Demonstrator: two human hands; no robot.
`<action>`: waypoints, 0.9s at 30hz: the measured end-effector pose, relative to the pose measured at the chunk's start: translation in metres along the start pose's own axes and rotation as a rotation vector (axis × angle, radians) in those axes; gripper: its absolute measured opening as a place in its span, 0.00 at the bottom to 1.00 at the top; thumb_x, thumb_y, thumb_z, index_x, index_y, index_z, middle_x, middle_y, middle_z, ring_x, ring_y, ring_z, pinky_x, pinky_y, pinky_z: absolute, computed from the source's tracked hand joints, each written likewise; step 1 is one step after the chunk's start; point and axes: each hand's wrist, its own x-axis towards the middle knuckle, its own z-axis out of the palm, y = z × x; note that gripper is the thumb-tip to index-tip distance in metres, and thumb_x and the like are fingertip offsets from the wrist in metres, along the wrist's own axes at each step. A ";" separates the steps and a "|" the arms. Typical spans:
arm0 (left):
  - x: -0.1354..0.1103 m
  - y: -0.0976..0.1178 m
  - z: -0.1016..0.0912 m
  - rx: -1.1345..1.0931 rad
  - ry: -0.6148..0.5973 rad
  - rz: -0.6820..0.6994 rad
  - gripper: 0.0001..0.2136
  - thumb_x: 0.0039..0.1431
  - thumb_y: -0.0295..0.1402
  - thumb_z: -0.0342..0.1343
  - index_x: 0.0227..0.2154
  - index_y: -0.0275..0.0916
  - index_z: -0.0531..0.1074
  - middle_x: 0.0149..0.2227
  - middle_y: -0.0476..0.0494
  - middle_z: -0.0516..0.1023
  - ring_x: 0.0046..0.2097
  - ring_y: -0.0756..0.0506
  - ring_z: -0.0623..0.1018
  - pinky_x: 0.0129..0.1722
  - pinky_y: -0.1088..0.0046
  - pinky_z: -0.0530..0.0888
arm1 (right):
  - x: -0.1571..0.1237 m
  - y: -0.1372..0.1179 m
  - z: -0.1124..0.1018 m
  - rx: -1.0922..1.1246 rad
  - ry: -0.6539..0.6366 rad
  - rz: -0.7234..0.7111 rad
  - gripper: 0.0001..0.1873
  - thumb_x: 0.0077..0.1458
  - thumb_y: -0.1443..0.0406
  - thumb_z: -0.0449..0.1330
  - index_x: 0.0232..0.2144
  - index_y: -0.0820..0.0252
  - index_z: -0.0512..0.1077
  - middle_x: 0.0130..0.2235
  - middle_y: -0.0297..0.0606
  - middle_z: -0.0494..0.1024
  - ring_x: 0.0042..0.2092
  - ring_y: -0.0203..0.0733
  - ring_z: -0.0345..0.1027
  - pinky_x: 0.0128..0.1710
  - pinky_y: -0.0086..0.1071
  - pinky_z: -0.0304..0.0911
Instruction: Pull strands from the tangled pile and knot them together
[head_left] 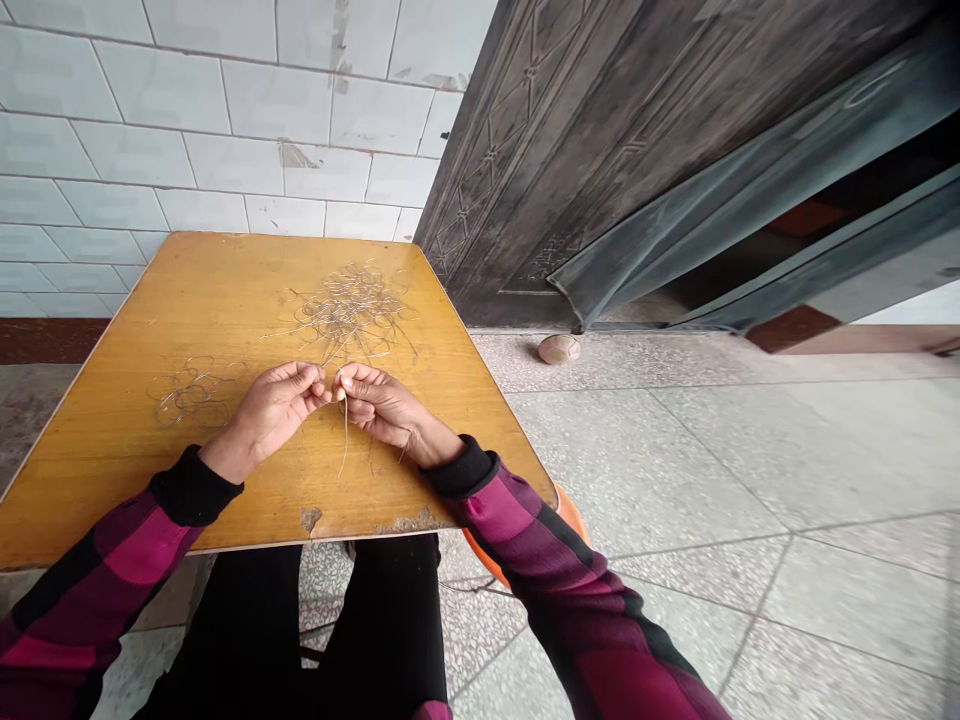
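The fingers (346,378) of the right hand (382,405) pinch a thin strand (345,440) that hangs down. The left hand (270,412) presses its fingers together just beside them. A big tangled pile of strands (352,312) lies on the table (225,300), just above the hands.

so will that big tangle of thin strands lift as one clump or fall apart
The tangle will probably lift as one light clump, since its loops look interlocked. The strands seem springy, holding curls on the table, though the hanging strand suggests each is thin and flexible.
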 end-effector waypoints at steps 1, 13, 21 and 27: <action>0.000 0.000 0.000 0.005 0.002 0.000 0.05 0.53 0.26 0.59 0.23 0.33 0.72 0.25 0.47 0.72 0.30 0.52 0.73 0.35 0.76 0.72 | 0.000 0.000 0.000 -0.009 0.017 0.000 0.12 0.40 0.65 0.72 0.26 0.63 0.73 0.22 0.28 0.74 0.17 0.19 0.49 0.14 0.14 0.48; 0.001 0.001 -0.003 0.541 0.176 0.121 0.07 0.51 0.33 0.60 0.32 0.36 0.71 0.34 0.46 0.74 0.35 0.49 0.75 0.37 0.70 0.73 | 0.002 -0.011 -0.008 -0.196 0.219 0.024 0.15 0.35 0.62 0.73 0.24 0.64 0.74 0.22 0.30 0.76 0.19 0.24 0.64 0.17 0.16 0.62; 0.001 0.002 -0.014 1.131 0.057 0.629 0.09 0.58 0.29 0.54 0.42 0.37 0.69 0.42 0.42 0.72 0.37 0.49 0.76 0.36 0.70 0.75 | -0.009 -0.052 -0.034 -0.403 0.315 -0.043 0.13 0.37 0.63 0.72 0.22 0.64 0.73 0.20 0.31 0.75 0.18 0.26 0.63 0.16 0.18 0.60; -0.048 0.027 0.038 1.273 -0.225 0.946 0.12 0.60 0.22 0.48 0.42 0.42 0.71 0.42 0.44 0.75 0.44 0.47 0.76 0.41 0.67 0.77 | -0.044 -0.071 -0.073 -0.611 0.528 0.036 0.10 0.41 0.66 0.70 0.20 0.65 0.73 0.18 0.33 0.73 0.19 0.27 0.64 0.18 0.20 0.59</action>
